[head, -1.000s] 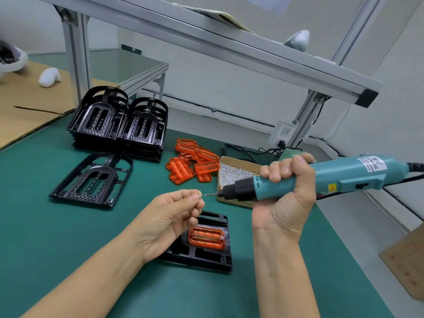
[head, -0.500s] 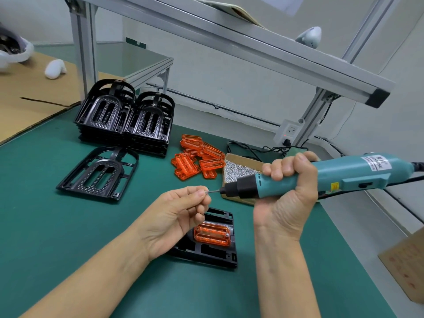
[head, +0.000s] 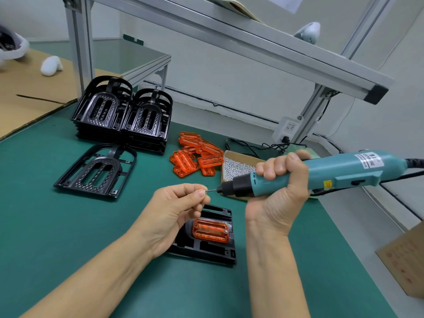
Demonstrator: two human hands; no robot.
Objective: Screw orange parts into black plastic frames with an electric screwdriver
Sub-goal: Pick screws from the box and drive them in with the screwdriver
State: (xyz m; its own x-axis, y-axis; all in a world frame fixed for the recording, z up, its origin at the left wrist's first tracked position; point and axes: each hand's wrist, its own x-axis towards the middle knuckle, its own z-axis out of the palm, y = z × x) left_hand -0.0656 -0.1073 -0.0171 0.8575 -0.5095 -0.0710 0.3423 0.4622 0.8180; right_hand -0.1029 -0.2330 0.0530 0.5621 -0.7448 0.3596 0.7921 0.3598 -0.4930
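Head camera view from over the bench: the right hand (head: 278,193) is wrapped in a full fist around a teal electric screwdriver with a black nose (head: 305,174), held roughly level above the green bench mat (head: 57,226) with its thin bit pointing left. The left hand (head: 174,210) has thumb and forefinger pinched on a tiny silver screw (head: 205,191), and the screw sits right at the bit's tip, pretty much touching it. Under both hands lies a black plastic frame (head: 206,244) flat on the mat, with a translucent orange rectangular part (head: 211,230) seated in it; there looks to be a screw head at its right edge, though it's small. Further back there's a loose pile of the same orange parts (head: 196,157), and just right of it an open cardboard box full of small silver screws (head: 236,166), partly hidden by the tool. On the left another single black frame (head: 96,172) lies face up, and behind it are two stacks of black frames (head: 121,115) side by side. A grey aluminium rack beam (head: 252,42) runs overhead, with a white wall socket (head: 288,128) by its post and black cables trailing near it.
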